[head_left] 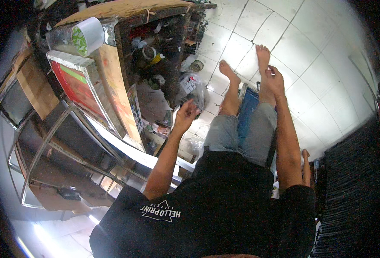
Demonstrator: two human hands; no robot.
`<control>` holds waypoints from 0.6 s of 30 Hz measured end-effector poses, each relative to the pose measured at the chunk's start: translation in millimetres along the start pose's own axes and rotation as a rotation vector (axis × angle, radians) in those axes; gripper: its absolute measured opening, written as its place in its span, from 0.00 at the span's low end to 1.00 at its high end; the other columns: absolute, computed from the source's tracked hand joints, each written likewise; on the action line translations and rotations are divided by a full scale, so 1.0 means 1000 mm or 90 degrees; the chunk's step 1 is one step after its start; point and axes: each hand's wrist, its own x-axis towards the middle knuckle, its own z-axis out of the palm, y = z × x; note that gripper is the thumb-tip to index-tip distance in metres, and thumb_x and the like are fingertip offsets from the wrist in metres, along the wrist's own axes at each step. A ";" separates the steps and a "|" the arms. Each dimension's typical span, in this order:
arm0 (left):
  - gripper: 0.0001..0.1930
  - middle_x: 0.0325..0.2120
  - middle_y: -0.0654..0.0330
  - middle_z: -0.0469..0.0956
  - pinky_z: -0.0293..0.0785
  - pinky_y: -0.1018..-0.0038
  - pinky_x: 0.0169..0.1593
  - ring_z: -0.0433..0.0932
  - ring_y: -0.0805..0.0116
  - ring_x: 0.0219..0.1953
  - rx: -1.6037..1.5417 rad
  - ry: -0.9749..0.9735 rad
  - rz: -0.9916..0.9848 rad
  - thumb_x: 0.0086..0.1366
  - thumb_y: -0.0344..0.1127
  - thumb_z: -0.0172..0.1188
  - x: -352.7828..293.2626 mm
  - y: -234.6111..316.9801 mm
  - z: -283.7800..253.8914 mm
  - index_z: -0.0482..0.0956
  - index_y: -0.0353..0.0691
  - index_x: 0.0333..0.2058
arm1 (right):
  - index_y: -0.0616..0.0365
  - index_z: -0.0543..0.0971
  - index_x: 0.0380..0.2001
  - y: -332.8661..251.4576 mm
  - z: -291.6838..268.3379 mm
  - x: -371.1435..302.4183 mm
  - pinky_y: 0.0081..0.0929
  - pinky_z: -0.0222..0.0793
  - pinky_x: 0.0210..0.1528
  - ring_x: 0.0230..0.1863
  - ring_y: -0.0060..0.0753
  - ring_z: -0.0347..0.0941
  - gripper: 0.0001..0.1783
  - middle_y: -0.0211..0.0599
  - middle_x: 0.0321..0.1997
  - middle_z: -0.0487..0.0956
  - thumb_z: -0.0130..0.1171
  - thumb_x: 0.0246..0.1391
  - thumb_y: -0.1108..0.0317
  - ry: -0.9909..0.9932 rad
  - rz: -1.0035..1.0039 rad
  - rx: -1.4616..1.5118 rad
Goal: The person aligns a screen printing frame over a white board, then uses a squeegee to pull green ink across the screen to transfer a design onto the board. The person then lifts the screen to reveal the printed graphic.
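My left hand (187,114) hangs in the air with its fingers loosely bent and apart, and nothing shows in it. Beyond it is a clear plastic bag (192,84) on the floor beside a cluttered wooden stand; I cannot tell whether the hand touches the bag. My right hand (275,81) is raised in front of my right shin, its fingers half curled with gaps between them, and it appears to hold nothing. Between my bare legs is a blue flat-sided object (246,112), partly hidden by my shorts.
Left of me stands the wooden stand (125,56), with jars and rags inside. A red-panelled frame (76,88) leans against it, under a white roll (94,36). Metal racks (48,144) are further left. White floor tiles (314,56) lie ahead; a dark ribbed stack (353,185) is at right.
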 end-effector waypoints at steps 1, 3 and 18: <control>0.26 0.39 0.63 0.78 0.72 0.77 0.45 0.75 0.75 0.40 -0.021 0.004 0.005 0.60 0.32 0.64 0.010 0.000 0.001 0.69 0.38 0.57 | 0.58 0.76 0.50 0.003 0.002 -0.001 0.37 0.72 0.48 0.45 0.48 0.78 0.22 0.52 0.43 0.80 0.58 0.55 0.58 -0.003 0.020 0.002; 0.26 0.38 0.62 0.78 0.72 0.78 0.46 0.74 0.75 0.39 -0.066 0.015 0.015 0.60 0.32 0.64 0.030 -0.003 0.005 0.69 0.38 0.57 | 0.59 0.76 0.50 0.016 0.012 0.008 0.36 0.73 0.45 0.42 0.47 0.79 0.22 0.52 0.41 0.81 0.58 0.56 0.59 -0.005 -0.018 -0.013; 0.15 0.37 0.61 0.80 0.72 0.74 0.46 0.75 0.71 0.39 -0.093 0.330 0.080 0.57 0.28 0.65 0.057 -0.052 0.041 0.78 0.36 0.45 | 0.57 0.74 0.52 -0.035 0.109 -0.034 0.35 0.73 0.46 0.43 0.43 0.78 0.23 0.46 0.43 0.79 0.59 0.54 0.62 -0.197 -0.144 -0.080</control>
